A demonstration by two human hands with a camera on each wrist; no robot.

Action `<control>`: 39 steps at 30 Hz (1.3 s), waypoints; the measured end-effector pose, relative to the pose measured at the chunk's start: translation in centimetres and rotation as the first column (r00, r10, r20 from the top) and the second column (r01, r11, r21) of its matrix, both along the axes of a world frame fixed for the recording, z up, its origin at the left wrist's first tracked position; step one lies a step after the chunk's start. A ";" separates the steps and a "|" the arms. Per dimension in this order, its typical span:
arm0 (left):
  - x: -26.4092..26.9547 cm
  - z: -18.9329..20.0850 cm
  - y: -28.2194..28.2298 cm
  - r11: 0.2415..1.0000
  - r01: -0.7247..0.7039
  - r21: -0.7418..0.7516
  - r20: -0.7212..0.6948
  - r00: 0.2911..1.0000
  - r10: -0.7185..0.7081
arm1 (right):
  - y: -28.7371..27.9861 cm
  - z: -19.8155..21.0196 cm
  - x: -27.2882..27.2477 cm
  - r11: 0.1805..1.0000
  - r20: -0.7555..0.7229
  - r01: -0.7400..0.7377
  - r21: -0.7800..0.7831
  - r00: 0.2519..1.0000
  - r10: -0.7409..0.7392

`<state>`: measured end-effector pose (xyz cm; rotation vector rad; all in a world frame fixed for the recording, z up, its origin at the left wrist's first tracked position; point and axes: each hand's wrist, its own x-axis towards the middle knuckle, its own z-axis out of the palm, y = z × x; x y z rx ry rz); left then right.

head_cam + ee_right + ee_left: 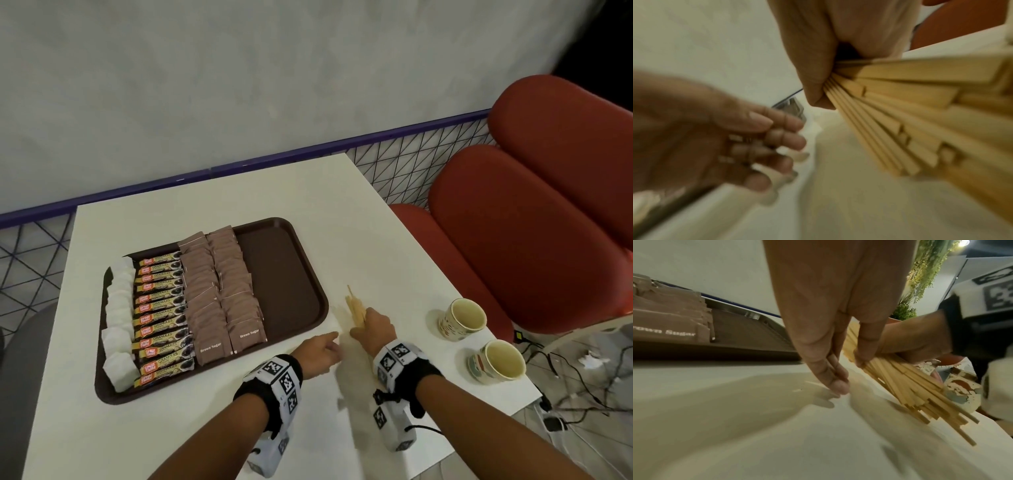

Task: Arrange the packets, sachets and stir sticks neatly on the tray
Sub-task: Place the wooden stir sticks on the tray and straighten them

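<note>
The brown tray [284, 274] holds a column of white sachets [118, 308], a column of granules stick packets [161, 308] and two columns of brown sugar sachets [219, 291]; its right strip is bare. My right hand [373, 329] grips a fanned bundle of wooden stir sticks [354, 306] just right of the tray's front right corner. The right wrist view shows the thumb [818, 91] clamped on the bundle [910, 113]. My left hand [325, 347] hangs beside it over the table, fingers curled round a few sticks [831, 359], one fingertip [863, 356] touching the bundle [910, 386].
Two empty paper cups [462, 318] [498, 361] stand near the table's right edge. A red padded seat [513, 240] lies beyond that edge. Cables lie on the floor at the lower right. A wall with a purple rail runs behind the table.
</note>
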<state>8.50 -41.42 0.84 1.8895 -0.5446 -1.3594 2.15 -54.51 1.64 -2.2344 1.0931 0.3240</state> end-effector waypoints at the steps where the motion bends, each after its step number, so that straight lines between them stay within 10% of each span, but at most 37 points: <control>1: 0.1 0.1 0.1 0.999 -0.032 -0.022 -0.020 0.999 0.031 | -0.4 0.3 0.1 0.997 0.068 0.048 0.054 0.996 -0.052; 9: 0.6 2.6 -0.7 0.951 -0.138 -0.277 -0.320 0.946 0.044 | 1.0 4.9 3.0 0.766 0.401 0.055 0.641 0.826 -0.396; 24: 1.1 3.7 2.7 0.848 -0.455 -0.272 -0.258 0.883 0.391 | 2.4 6.1 4.4 0.676 0.387 -0.214 0.705 0.915 -0.114; 28: 1.9 3.8 3.9 0.783 -0.566 -0.256 -0.303 0.817 0.492 | -0.6 4.2 3.7 0.866 0.349 -0.038 0.499 0.923 -0.160; 30: 2.3 3.8 4.5 0.754 -0.609 -0.245 -0.314 0.786 0.533 | -1.4 2.0 2.8 0.980 0.194 -0.094 0.178 0.979 0.059; 33: 2.8 3.6 5.3 0.740 -0.627 -0.243 -0.272 0.777 0.568 | 0.0 -0.9 1.5 0.953 -0.105 -0.295 -0.065 0.952 0.288; 39: 3.2 3.2 6.4 0.707 -0.669 -0.230 -0.233 0.743 0.628 | 2.7 -2.6 0.2 0.876 -0.111 -0.387 -0.288 0.922 0.371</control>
